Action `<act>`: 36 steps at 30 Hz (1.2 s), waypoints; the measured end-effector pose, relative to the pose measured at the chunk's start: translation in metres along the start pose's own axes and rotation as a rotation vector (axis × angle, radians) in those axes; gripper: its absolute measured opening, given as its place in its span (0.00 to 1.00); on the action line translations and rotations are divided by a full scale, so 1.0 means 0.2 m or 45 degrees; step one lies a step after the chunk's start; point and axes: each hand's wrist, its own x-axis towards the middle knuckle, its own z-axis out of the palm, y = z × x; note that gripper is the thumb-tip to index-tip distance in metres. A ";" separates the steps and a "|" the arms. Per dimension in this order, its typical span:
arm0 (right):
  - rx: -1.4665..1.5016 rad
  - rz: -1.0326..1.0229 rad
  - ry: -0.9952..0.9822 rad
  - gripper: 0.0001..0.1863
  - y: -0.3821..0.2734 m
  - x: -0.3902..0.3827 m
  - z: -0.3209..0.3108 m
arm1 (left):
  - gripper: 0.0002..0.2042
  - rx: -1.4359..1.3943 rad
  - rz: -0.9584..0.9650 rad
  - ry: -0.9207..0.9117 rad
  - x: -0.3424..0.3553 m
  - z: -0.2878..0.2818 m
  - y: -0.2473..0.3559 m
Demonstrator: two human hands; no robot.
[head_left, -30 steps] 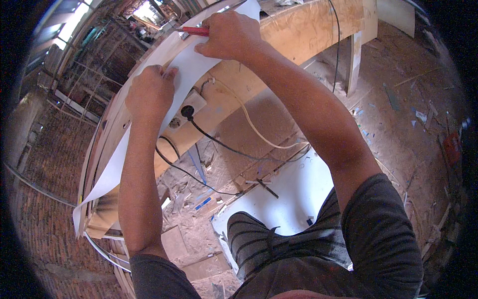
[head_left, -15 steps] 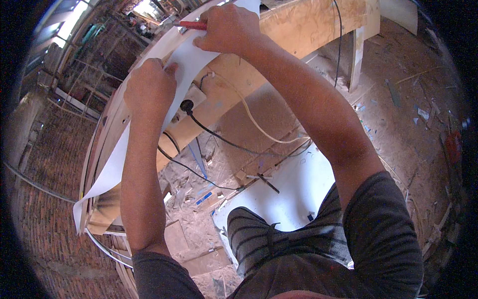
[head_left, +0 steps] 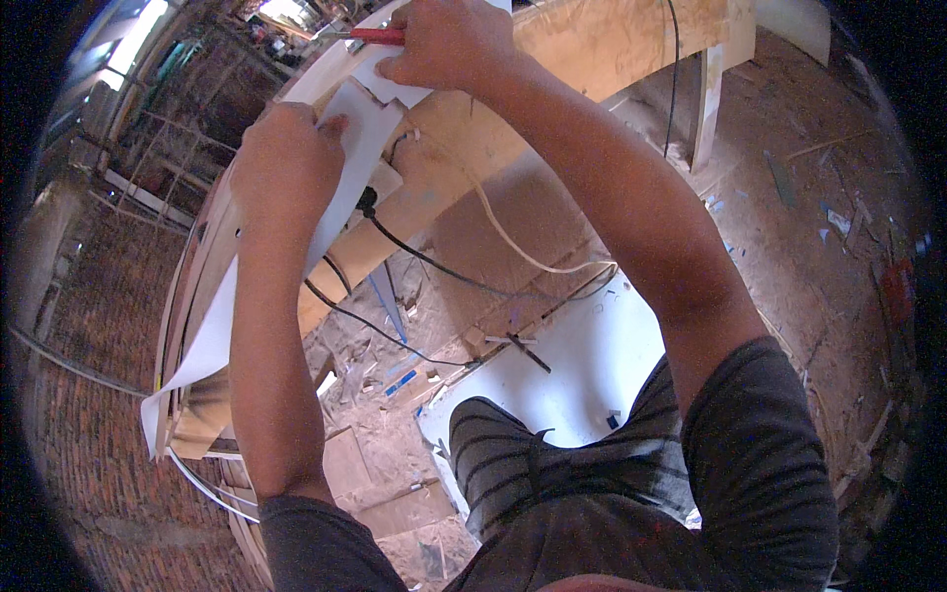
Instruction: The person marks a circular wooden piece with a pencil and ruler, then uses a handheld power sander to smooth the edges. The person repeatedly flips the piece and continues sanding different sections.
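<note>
A long white sheet [head_left: 222, 326] lies along the edge of a wooden workbench [head_left: 592, 35] and hangs off its near end. My left hand [head_left: 286, 163] presses down on the sheet with the fingers curled on it. My right hand [head_left: 454, 44] is shut on a red-handled tool [head_left: 375, 36] whose metal tip points left over the sheet's upper part. A notch shows in the sheet between the two hands.
A white power socket [head_left: 380, 187] hangs on the bench side with black cables [head_left: 414, 257] and a pale cord [head_left: 513, 247] running to the floor. A white board [head_left: 592, 365] lies on the littered floor near my knees. A brick wall [head_left: 79, 434] stands at left.
Both hands have shifted slightly along the sheet; the right hand with the red-handled tool sits a little further toward the top of the view.
</note>
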 end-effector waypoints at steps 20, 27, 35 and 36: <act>-0.190 0.009 -0.097 0.25 -0.02 0.01 0.03 | 0.16 -0.260 -0.186 0.024 -0.76 -0.21 -0.55; -0.258 -0.201 -0.057 0.34 0.11 0.06 0.06 | 0.14 -0.226 -0.222 0.107 -0.77 -0.41 -0.47; 0.175 -0.128 0.194 0.27 0.09 0.03 -0.07 | 0.11 -0.469 -0.531 0.225 -0.60 -0.85 -0.90; 0.165 0.003 0.179 0.25 0.09 -0.01 -0.12 | 0.11 -0.541 -0.598 0.266 -0.55 -0.91 -0.94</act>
